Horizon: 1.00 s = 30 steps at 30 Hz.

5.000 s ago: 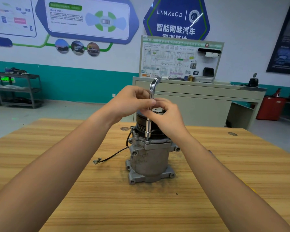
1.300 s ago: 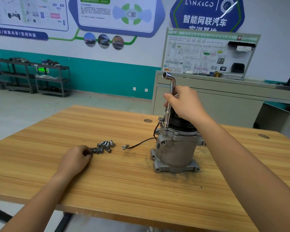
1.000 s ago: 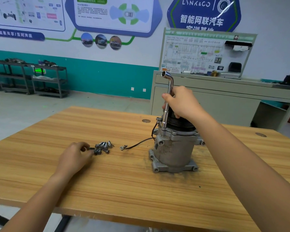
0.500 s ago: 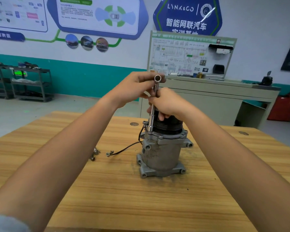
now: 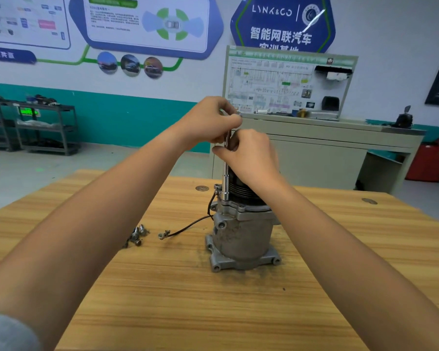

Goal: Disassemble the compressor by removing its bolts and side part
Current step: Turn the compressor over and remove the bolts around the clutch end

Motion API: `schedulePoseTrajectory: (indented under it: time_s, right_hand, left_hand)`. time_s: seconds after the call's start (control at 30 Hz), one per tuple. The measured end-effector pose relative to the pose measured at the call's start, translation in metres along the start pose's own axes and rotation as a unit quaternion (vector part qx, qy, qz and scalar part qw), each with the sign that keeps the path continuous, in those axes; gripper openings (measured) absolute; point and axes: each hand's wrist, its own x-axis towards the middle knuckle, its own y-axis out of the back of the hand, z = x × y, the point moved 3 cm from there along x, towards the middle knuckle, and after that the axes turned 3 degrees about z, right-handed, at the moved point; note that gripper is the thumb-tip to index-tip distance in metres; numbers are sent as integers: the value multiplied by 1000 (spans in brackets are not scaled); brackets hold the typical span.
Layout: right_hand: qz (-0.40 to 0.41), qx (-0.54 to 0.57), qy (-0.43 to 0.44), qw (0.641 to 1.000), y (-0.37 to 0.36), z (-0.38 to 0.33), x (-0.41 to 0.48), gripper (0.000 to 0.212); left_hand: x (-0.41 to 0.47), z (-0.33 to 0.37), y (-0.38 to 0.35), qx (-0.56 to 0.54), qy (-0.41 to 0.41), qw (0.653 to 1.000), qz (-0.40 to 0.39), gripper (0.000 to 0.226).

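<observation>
The compressor [image 5: 241,239] stands upright at the frame's centre on the wooden table [image 5: 162,300]; a socket wrench [image 5: 226,178] rises from its upper-left flange. The left hand [image 5: 208,122] curls its fingers round the wrench's top; the right hand [image 5: 249,158], just below, pinches the shaft; loose bolts [image 5: 137,235] lie left of the compressor.

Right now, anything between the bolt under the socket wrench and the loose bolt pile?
Only the black wire: it lies flat on the table, its terminal end between the compressor and the loose bolts. A carried bolt would likely pass above it.
</observation>
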Motion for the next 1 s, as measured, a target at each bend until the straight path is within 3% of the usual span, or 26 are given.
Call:
schedulePoseTrajectory:
  time_s: [0.17, 0.3, 0.4, 0.53, 0.6, 0.67, 0.73, 0.83, 0.9, 1.0]
  right_hand:
    - [-68, 65, 4, 996, 6, -2, 2, 40]
    - [-146, 123, -35, 981, 16, 4, 8, 37]
    - [-148, 144, -46, 977, 15, 8, 5, 33]
    - [-31, 124, -22, 992, 9, 9, 2, 30]
    - [-23, 127, -18, 992, 7, 8, 2, 26]
    - [-45, 135, -16, 990, 6, 7, 4, 23]
    - [-80, 174, -28, 981, 5, 7, 4, 25]
    - [-138, 274, -80, 948, 6, 10, 4, 25]
    - [-150, 297, -93, 938, 6, 11, 2, 18]
    - [-91, 200, -48, 974, 5, 10, 1, 32]
  left_hand:
    - [0, -8, 1, -137, 175, 973, -56, 10]
    - [-14, -14, 8, -259, 121, 946, -153, 13]
    - [-18, -17, 13, -189, 59, 972, -127, 14]
    - [-16, -10, 8, -40, -16, 999, -17, 3]
    - [-14, -7, 5, -5, -41, 999, 22, 7]
    - [-12, -6, 4, -2, -33, 999, 26, 11]
    - [-13, -8, 4, -35, -1, 999, -36, 4]
    - [-18, -13, 6, -112, 22, 987, -111, 18]
    - [-18, -16, 8, -126, 22, 988, -91, 17]
    - [-15, -15, 6, -85, 25, 995, -35, 4]
